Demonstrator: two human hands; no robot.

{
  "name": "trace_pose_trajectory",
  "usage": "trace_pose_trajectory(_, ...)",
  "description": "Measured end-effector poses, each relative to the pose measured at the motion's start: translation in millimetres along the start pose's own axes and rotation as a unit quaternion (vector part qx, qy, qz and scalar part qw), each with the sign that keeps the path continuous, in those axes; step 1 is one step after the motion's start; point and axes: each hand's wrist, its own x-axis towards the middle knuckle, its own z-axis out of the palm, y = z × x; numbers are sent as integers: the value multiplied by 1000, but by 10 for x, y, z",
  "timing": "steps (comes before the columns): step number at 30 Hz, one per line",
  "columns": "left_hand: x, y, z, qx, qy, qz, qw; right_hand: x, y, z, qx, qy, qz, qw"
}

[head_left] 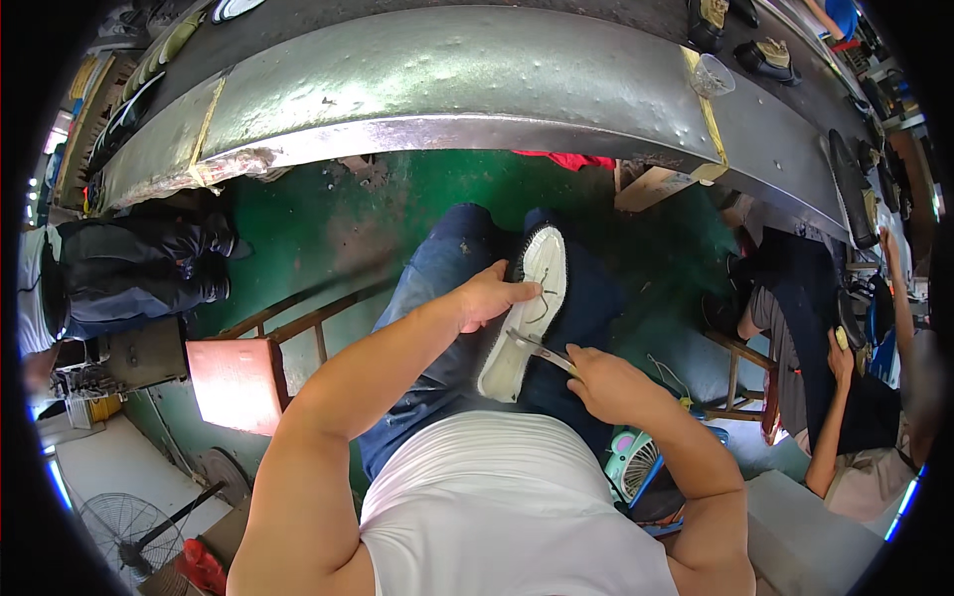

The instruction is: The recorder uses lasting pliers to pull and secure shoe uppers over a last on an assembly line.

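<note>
Fingers of the left hand [485,300] pinch the one shoe [527,318] at its left edge, thumb on the pale sole, rest partly hidden, while the right hand's [611,385] fingers curl round the one metal tool [547,353], tip at the sole's near half, contact unclear. Shoe lies sole-up on the lap [427,288], probably so the thighs back it and the left grip stops it shifting under the tool. Around the shoe: one bench [447,79] beyond, one stool [234,382] left, two fans (small [634,462] near right, tall [129,546] far lower left), at least two co-workers, one either side.
</note>
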Motion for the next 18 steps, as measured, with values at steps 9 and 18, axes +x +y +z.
trace_pose_trajectory(9, 208, -177, 2, 21, 37, 88, 995, -17, 147, 322, 35, 125, -2, 992)
trace_pose_trajectory(18, -153, -594, 152, 67, -21, 244, 967, -221, 128, 135, 153, -54, 163, 973)
